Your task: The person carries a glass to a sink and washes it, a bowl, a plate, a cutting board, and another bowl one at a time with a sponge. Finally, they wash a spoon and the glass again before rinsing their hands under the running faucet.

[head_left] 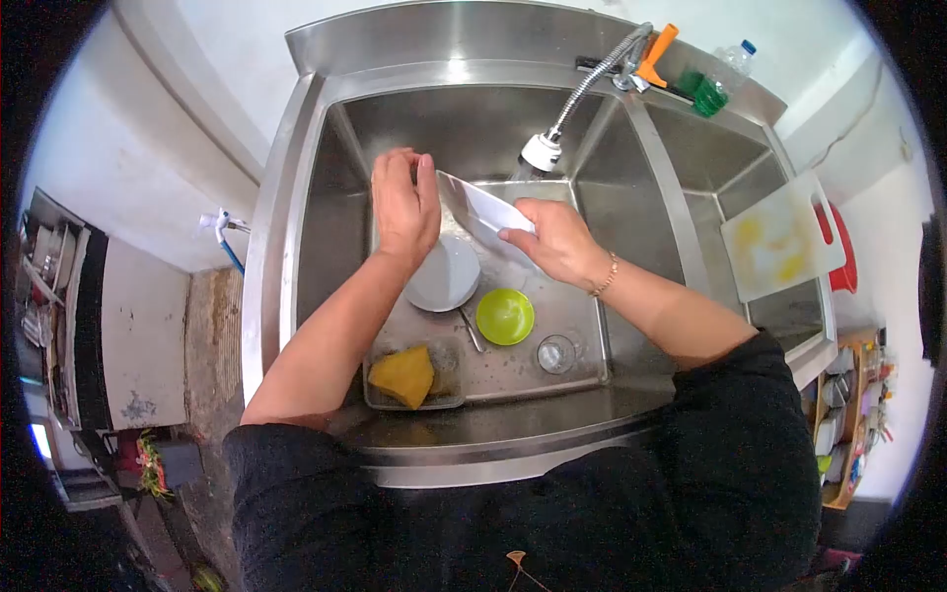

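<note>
My right hand (552, 237) grips the near edge of a white plate (483, 209), tilted on its side above the sink basin. My left hand (405, 202) is raised at the plate's far left edge, palm toward it, fingers stretched out; whether it touches is unclear. Water runs from the white faucet head (541, 153) behind the plate. Below, on the basin floor, lie a white plate (444, 278), a green bowl (505, 317), a metal utensil (473, 332) and a clear glass (556, 354). A yellow cloth (402, 377) rests on a clear tray (449, 398).
A second basin on the right holds a white cutting board (782, 240) leaning by a red item (841, 247). An orange-handled tool (656, 59) and a bottle with green liquid (725, 79) stand on the back ledge. The sink's metal rim (266, 257) borders the left side.
</note>
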`<state>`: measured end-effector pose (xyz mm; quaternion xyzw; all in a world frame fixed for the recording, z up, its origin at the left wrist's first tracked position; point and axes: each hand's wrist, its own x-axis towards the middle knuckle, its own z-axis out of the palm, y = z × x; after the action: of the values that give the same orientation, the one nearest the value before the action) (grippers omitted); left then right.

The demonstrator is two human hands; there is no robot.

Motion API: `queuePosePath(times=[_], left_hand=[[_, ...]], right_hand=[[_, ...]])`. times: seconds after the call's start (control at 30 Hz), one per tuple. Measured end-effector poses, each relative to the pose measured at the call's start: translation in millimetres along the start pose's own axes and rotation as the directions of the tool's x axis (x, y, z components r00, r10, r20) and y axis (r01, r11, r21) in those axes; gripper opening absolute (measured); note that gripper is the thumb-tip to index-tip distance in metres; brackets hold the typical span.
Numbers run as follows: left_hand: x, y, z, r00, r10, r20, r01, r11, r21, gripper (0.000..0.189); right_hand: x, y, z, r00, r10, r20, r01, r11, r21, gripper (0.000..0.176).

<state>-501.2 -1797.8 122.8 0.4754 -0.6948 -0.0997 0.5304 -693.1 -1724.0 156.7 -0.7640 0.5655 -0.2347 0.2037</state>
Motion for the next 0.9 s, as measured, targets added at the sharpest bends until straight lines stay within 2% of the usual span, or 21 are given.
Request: queuePosePath(times=[0.03, 0.1, 0.13, 0.17, 0.23, 0.27, 0.37, 0.4, 0.43, 0.47, 0.5, 0.53, 0.57, 0.63, 0.73, 0.77, 0.8, 0.83, 0.87, 0.9], left_hand=[[-6, 4, 3, 1.000, -0.018, -0.022, 0.018, 0.999, -0.031, 0.017], [-22, 15, 15, 0.989, -0.043, 0.141, 0.051, 0.997, -0.054, 0.028], [-34, 16, 28, 0.976, -0.053, 0.212, 0.065, 0.997, -0.048, 0.032], [-44, 17, 42, 0.958, -0.065, 0.280, 0.079, 0.996, -0.040, 0.037], [-58, 28, 63, 0.836, -0.072, 0.544, 0.113, 0.993, -0.043, 0.047], [-64, 36, 76, 0.834, -0.068, 0.547, 0.096, 0.995, -0.023, 0.048], [-73, 35, 110, 0.824, -0.039, 0.565, 0.054, 0.999, -0.010, 0.049], [-66, 25, 121, 0.815, -0.014, 0.580, 0.047, 0.998, -0.042, 0.048], [-56, 20, 128, 0.805, 0.012, 0.593, 0.041, 0.996, -0.076, 0.048], [-49, 11, 130, 0.786, 0.037, 0.617, -0.078, 0.996, 0.039, 0.048], [-36, 2, 132, 0.727, -0.177, 0.663, 0.084, 0.982, 0.170, 0.050], [-37, -29, 145, 0.780, -0.197, 0.594, 0.097, 0.976, 0.196, 0.053], [-44, -67, 160, 0.826, -0.214, 0.522, 0.112, 0.969, 0.220, 0.056], [-40, -98, 152, 0.688, -0.493, 0.533, 0.336, 0.867, 0.368, 0.067], [-21, -84, 101, 0.493, -0.686, 0.535, 0.504, 0.727, 0.467, 0.066], [-21, -93, 90, 0.315, -0.669, 0.674, 0.707, 0.639, 0.304, 0.063], [-23, -104, 77, 0.153, -0.576, 0.803, 0.870, 0.463, 0.166, 0.061], [-21, -95, 61, 0.031, -0.419, 0.907, 0.972, 0.224, 0.071, 0.060], [-15, -85, 44, -0.031, -0.407, 0.913, 0.976, 0.183, 0.115, 0.060], [-19, -85, 41, 0.025, -0.391, 0.920, 0.984, 0.174, 0.047, 0.061]], right_hand=[[-3, 3, -2, 0.997, 0.069, 0.020, -0.071, 0.991, 0.117, 0.021], [-8, 18, -2, 0.979, 0.186, 0.082, -0.203, 0.917, 0.343, 0.027], [-6, 37, 6, 0.960, 0.251, 0.127, -0.280, 0.882, 0.379, 0.030], [-7, 52, 17, 0.925, 0.336, 0.179, -0.377, 0.750, 0.543, 0.029], [-9, 65, 26, 0.831, 0.450, 0.326, -0.507, 0.374, 0.776, 0.026], [-5, 70, 27, 0.796, 0.517, 0.313, -0.550, 0.405, 0.730, 0.023], [12, 120, 64, 0.797, 0.573, 0.191, -0.419, 0.296, 0.858, 0.023], [14, 110, 55, 0.768, 0.587, 0.256, -0.432, 0.180, 0.884, 0.025], [17, 113, 57, 0.768, 0.599, 0.228, -0.393, 0.158, 0.906, 0.026], [19, 117, 62, 0.764, 0.612, 0.205, -0.357, 0.135, 0.924, 0.028], [21, 120, 66, 0.759, 0.623, 0.186, -0.323, 0.112, 0.940, 0.029], [19, 115, 64, 0.757, 0.635, 0.156, -0.325, 0.159, 0.932, 0.034], [19, 113, 60, 0.761, 0.625, 0.174, -0.334, 0.148, 0.931, 0.035], [16, 116, 52, 0.765, 0.611, 0.203, -0.347, 0.127, 0.929, 0.038], [19, 133, 48, 0.787, 0.542, 0.295, -0.323, -0.045, 0.945, 0.042], [21, 138, 47, 0.756, 0.578, 0.305, -0.367, -0.011, 0.930, 0.044], [22, 142, 47, 0.723, 0.614, 0.317, -0.414, 0.018, 0.910, 0.046], [26, 147, 50, 0.688, 0.648, 0.327, -0.462, 0.044, 0.886, 0.048], [34, 159, 60, 0.726, 0.670, 0.154, -0.554, 0.439, 0.708, 0.045], [44, 174, 72, 0.787, 0.617, -0.008, -0.569, 0.730, 0.378, 0.044]])
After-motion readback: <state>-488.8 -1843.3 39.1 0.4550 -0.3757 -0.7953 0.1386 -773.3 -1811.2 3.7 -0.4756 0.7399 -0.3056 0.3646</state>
